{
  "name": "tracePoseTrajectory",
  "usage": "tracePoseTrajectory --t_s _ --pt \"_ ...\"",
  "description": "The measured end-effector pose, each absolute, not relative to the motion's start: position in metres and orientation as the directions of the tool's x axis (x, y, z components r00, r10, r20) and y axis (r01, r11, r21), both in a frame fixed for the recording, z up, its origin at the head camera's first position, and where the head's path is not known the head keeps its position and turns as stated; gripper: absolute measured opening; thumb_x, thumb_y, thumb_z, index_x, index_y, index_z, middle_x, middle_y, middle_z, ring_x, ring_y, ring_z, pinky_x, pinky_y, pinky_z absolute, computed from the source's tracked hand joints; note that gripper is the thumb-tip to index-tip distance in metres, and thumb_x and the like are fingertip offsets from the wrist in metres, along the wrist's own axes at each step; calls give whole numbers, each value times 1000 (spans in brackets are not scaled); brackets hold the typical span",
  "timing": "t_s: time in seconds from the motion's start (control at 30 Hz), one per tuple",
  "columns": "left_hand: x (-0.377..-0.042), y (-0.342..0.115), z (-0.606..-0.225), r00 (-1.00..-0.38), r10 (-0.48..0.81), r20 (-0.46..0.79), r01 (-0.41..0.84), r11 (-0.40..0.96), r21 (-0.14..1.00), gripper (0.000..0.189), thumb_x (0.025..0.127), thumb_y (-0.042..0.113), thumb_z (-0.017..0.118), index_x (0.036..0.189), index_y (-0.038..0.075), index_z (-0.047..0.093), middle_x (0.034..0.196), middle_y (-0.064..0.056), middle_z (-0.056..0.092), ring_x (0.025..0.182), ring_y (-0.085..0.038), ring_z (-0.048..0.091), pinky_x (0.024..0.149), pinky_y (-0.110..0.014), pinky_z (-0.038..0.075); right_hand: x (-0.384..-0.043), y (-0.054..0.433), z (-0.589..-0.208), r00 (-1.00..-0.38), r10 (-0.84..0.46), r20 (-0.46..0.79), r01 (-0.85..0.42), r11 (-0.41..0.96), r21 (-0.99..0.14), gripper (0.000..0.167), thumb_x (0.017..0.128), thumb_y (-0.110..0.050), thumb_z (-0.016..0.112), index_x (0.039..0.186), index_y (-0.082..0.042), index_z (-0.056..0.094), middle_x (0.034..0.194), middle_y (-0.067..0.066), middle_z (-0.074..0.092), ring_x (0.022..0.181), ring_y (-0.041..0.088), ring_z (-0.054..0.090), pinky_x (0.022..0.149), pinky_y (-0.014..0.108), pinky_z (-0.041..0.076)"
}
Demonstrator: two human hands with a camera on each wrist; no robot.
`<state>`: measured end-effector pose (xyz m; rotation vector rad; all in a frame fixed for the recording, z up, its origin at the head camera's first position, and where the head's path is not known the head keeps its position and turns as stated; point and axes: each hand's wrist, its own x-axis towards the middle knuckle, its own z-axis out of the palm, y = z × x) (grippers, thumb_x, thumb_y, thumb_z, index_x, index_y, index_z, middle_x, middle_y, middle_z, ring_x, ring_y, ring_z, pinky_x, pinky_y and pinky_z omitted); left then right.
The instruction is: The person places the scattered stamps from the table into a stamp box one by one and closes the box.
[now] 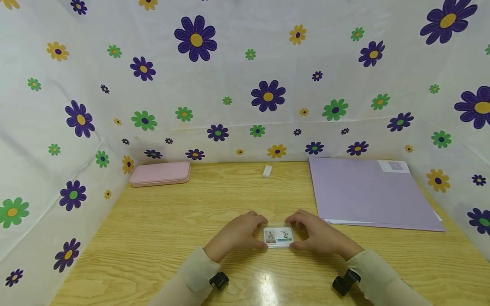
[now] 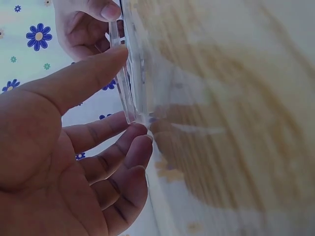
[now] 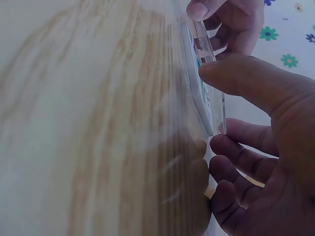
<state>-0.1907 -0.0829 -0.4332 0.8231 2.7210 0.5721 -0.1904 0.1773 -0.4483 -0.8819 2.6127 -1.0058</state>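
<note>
A small clear plastic case (image 1: 278, 236) lies low over the wooden table, with a grey picture and a coloured picture showing through its top. My left hand (image 1: 242, 233) holds its left end between thumb and fingers. At the opposite end, my right hand (image 1: 319, 233) pinches the case the same way. In the left wrist view the clear upper plate (image 2: 123, 88) of the case stands edge-on under the thumb. Beneath that plate, the right wrist view shows a white layer (image 3: 197, 81). Whether the case touches the table is hard to tell.
A pink pencil case (image 1: 160, 174) lies at the back left, and a small white eraser-like block (image 1: 267, 171) at the back middle. On the right lies a lavender folder (image 1: 367, 195) with papers under its near edge. Flower-patterned cloth (image 1: 237, 85) encloses the table's back and sides.
</note>
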Motion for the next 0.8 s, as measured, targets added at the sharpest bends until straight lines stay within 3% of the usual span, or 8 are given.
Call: tracePoseTrajectory --t_s 0.4,0.8 --pt "-187 -79 -432 -810 575 -112 498 776 387 64 75 41 87 127 11 63 114 0 58 91 -10 53 83 -30 48 -189 177 -447 -801 -599 -19 -436 604 -668 54 79 -31 84 124 -11 61 113 -2 54 99 20 47 87 39 42" --pt "-188 -77 -432 -802 589 -99 524 774 357 61 75 41 87 123 12 64 106 3 57 85 -8 50 79 -27 47 -190 180 -451 -807 -590 -22 -422 603 -677 56 79 -35 84 126 -14 61 114 -4 53 100 19 47 89 42 41"
